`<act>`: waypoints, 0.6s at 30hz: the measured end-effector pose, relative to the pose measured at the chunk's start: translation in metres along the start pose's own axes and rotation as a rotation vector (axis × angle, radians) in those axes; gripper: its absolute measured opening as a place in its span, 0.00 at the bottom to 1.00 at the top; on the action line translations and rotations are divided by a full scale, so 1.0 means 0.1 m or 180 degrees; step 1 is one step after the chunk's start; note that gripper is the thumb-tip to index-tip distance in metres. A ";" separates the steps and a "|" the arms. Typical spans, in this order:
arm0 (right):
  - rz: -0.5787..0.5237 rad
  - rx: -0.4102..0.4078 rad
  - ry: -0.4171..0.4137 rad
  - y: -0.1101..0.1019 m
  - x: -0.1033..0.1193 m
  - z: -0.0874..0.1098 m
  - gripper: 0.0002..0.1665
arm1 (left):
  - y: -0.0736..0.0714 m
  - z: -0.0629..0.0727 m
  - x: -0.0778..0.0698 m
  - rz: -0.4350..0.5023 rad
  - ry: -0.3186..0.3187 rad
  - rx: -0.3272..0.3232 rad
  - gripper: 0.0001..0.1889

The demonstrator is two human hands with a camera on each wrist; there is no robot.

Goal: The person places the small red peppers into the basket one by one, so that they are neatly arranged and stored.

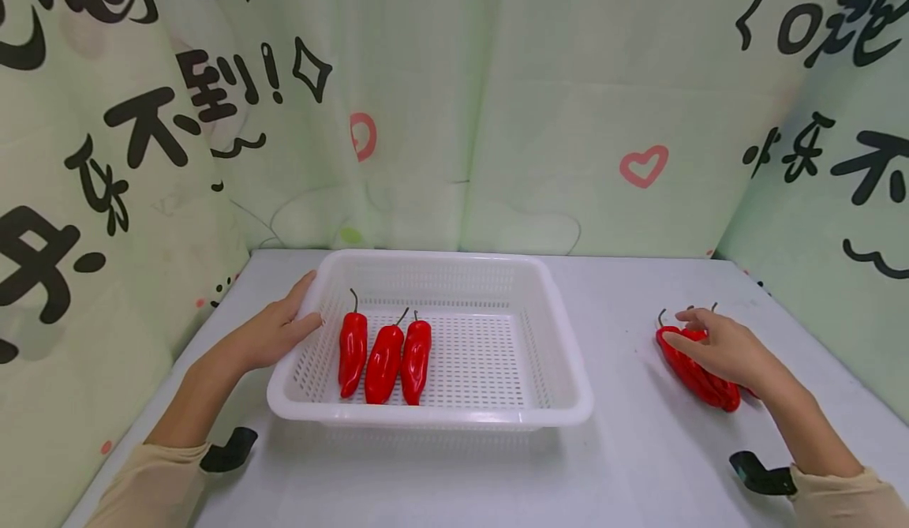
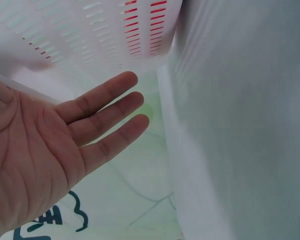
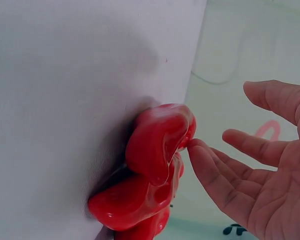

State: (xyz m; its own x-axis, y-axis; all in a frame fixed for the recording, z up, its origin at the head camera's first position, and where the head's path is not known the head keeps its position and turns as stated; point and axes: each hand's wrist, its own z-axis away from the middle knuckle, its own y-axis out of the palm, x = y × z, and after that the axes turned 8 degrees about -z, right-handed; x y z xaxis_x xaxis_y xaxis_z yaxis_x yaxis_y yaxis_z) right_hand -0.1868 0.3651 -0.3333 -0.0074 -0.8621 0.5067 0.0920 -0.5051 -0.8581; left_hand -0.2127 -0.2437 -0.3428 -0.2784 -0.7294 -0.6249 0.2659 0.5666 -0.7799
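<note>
A white plastic basket (image 1: pixel 490 415) with slotted walls stands on the table, with three glossy red chili peppers (image 1: pixel 384 364) lying side by side in its left half. My left hand (image 1: pixel 280 329) holds the basket's left rim, thumb over the edge. In the left wrist view, several fingers (image 2: pixel 110 131) stretch out straight beneath the slotted wall. At the right, my right hand (image 1: pixel 724 348) reaches over a small heap of red peppers (image 1: pixel 699 382). The right wrist view shows its fingers spread, one fingertip at or touching the top pepper (image 3: pixel 157 140); nothing is gripped.
The pale table (image 1: pixel 625 465) spans the space between basket and pepper heap. Light green curtains (image 1: pixel 554 102) with black lettering and pink hearts hang behind and on both sides. A black strap end (image 1: pixel 760 474) sticks out at the right sleeve, another (image 1: pixel 230 449) at the left.
</note>
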 end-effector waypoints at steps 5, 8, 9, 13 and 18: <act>0.0011 -0.0027 0.0038 0.00 -0.05 -0.02 0.43 | 0.00 0.00 -0.01 -0.0020 -0.0012 -0.0001 0.41; -0.0008 -0.0027 0.0043 0.00 -0.06 -0.02 0.43 | 0.00 0.00 -0.01 -0.0036 -0.0014 -0.0004 0.41; -0.0020 -0.0016 0.0047 0.00 -0.07 -0.02 0.43 | 0.00 0.00 -0.01 -0.0039 -0.0013 -0.0004 0.41; -0.0097 0.0053 0.0099 0.02 -0.07 -0.02 0.44 | 0.00 0.00 -0.01 -0.0040 -0.0002 -0.0005 0.41; -0.0139 0.0094 0.0157 0.06 -0.06 -0.03 0.45 | 0.00 0.00 -0.01 -0.0027 0.0016 -0.0010 0.41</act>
State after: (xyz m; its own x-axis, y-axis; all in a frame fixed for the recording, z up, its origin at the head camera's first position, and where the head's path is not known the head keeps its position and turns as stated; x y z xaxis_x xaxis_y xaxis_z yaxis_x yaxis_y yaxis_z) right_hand -0.1895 0.3673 -0.3414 -0.0609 -0.8406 0.5382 0.1200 -0.5415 -0.8321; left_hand -0.2124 -0.2428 -0.3419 -0.2853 -0.7322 -0.6184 0.2608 0.5616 -0.7852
